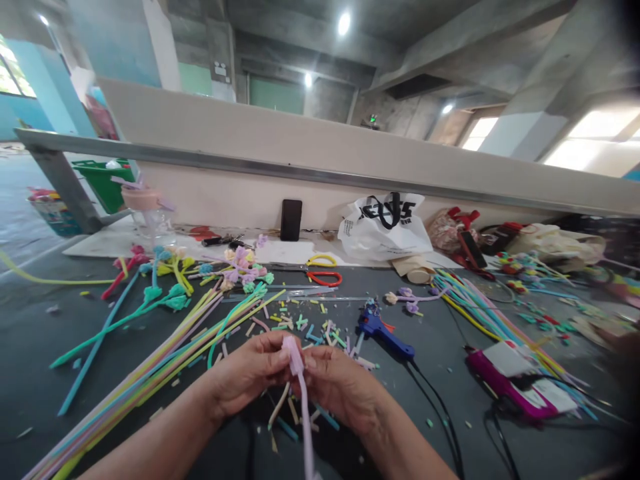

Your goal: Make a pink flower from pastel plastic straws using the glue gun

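Note:
My left hand [250, 377] and my right hand [337, 383] meet over the dark table [450, 333], fingers pinched together on the top end of a pale lilac pipe cleaner [301, 393]. Its stem runs down between my wrists to the bottom edge. A small folded loop shows at its tip between my thumbs. Under my hands lie several short cut pieces in mixed colours [300, 323].
A long bundle of coloured pipe cleaners [150, 373] lies at the left, finished flower stems [170, 273] behind it. A blue glue gun [385, 330] with its black cord sits right of my hands. Scissors [324, 273], a white bag [383, 227], a phone [291, 219], a magenta packet [515, 383].

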